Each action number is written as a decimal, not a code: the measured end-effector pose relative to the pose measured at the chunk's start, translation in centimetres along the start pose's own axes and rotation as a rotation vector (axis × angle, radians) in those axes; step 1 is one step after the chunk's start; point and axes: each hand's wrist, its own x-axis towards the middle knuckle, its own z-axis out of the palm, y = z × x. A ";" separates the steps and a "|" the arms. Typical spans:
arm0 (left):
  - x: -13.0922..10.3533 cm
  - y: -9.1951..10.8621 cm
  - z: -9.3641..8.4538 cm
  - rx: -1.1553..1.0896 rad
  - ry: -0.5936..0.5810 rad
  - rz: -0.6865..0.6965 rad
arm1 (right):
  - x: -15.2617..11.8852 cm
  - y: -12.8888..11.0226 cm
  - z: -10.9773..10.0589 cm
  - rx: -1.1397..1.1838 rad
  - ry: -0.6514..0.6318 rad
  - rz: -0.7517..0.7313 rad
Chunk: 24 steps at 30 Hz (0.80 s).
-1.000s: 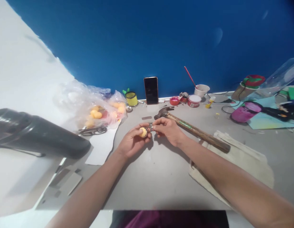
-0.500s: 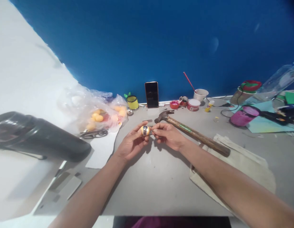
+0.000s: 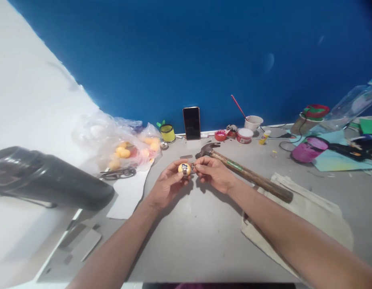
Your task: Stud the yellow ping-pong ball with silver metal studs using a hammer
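A small yellow ball (image 3: 184,169) with shiny silver round pieces on its face is held just above the grey table, between the thumb and fingers of my left hand (image 3: 170,180). Close at its right side, my right hand (image 3: 214,173) pinches a small silvery piece (image 3: 192,167); whether that piece is joined to the ball is too small to tell. Right behind my right hand lies a claw hammer (image 3: 249,173) with a wooden handle, whose end rests on a folded cream cloth (image 3: 312,212).
A phone (image 3: 192,123) leans against the blue wall. On the left are a plastic bag (image 3: 107,134) of yellow balls, eyeglasses (image 3: 119,173), white paper (image 3: 128,192) and a dark bottle (image 3: 50,176). To the right stand a paint jar (image 3: 244,135), a cup (image 3: 253,122) and a pink tin (image 3: 309,150).
My left hand has turned the ball, so a cluster of silver pieces shows in place of a darker band. Both hands stay close together, and the view has shifted slightly.
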 end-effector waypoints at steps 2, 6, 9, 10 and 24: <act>0.0 -0.1 0.0 0.046 0.027 0.024 | 0.0 0.0 0.0 0.004 0.001 -0.005; 0.0 -0.3 0.1 0.153 0.044 0.063 | -0.1 -0.1 0.1 -0.005 0.000 -0.009; 0.0 -0.5 0.0 0.186 0.039 0.072 | 0.0 -0.1 0.1 -0.021 0.000 -0.021; 0.0 -0.5 0.0 0.198 0.038 0.074 | 0.0 -0.2 0.1 -0.028 0.000 -0.024; -1.1 -0.5 0.9 0.644 0.042 0.187 | -0.3 0.4 0.6 -0.217 -0.021 -0.087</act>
